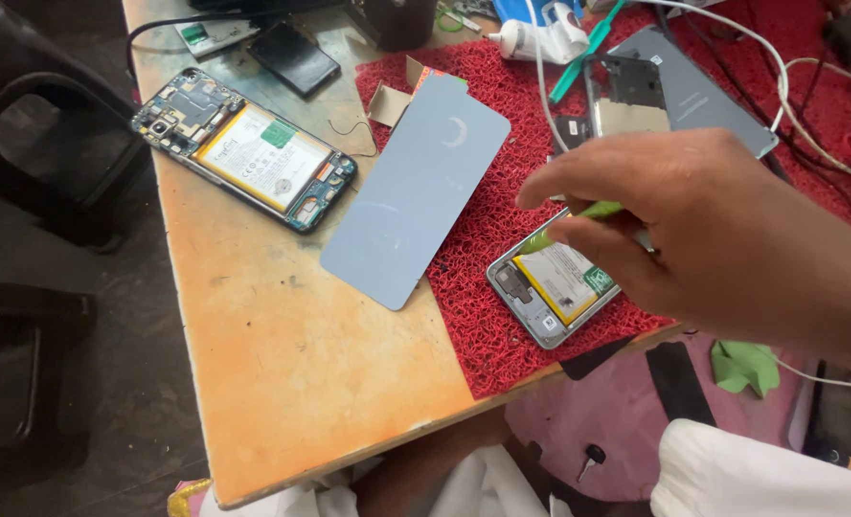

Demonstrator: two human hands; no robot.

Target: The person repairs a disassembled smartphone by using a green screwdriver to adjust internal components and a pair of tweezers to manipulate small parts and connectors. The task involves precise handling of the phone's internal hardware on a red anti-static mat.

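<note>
The right hand (703,230) reaches in from the right edge over the red looped mat (502,335), its grip closed in a pinch on a thin green pry tool (578,215) whose tip sits at the upper edge of the opened phone (555,287). That phone lies back-up near the mat's front edge, close to the edge of the table (282,373), with its yellow-labelled battery (561,280) bare. Judging from this, the tool is best kept flat and shallow against the frame, away from the battery, so the tip levers on metal and not on the soft cell; a second hand steadying the phone would help, since it lies loose on the mat. The left hand is not in view. The hand covers the phone's upper right part, so where the tip actually bears cannot be told. A grey back cover (416,191) lies half on the mat, and another opened phone (243,148) rests apart on the bare table. Things at the top edge are cut off.
</note>
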